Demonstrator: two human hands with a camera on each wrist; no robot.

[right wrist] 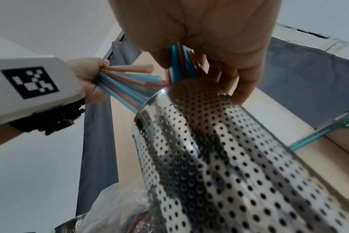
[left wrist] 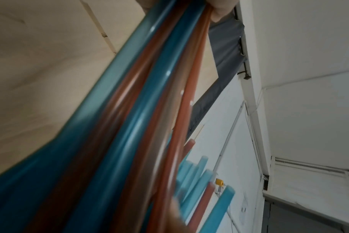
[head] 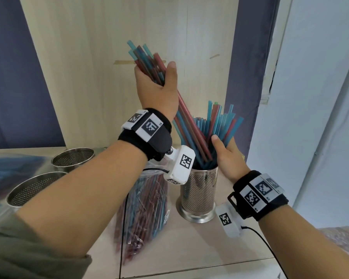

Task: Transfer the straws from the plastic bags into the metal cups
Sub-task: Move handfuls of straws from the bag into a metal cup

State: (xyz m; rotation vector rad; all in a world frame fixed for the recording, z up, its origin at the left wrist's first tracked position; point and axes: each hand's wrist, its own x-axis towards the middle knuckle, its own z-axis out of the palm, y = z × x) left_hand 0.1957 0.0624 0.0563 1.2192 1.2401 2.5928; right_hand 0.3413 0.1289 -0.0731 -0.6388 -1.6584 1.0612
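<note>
My left hand [head: 155, 77] is raised and grips a bundle of blue and red straws [head: 147, 57]; the bundle's lower ends slant down into the perforated metal cup [head: 199, 190]. More straws [head: 216, 121] stand in that cup. My right hand [head: 224, 143] holds these standing straws just above the rim, thumb in front, fingers behind. The left wrist view is filled by the gripped bundle [left wrist: 149, 94]. From the right wrist I see the cup wall [right wrist: 229, 149], my right hand [right wrist: 199, 39] curled round straws, and the left hand's bundle [right wrist: 125, 82] entering the cup.
A clear plastic bag [head: 143, 208] with many straws lies left of the cup. Two empty perforated cups [head: 73, 158] [head: 34, 188] stand at the far left, beside another bag [head: 8, 168]. A wooden panel rises behind. A cable runs from my right wrist.
</note>
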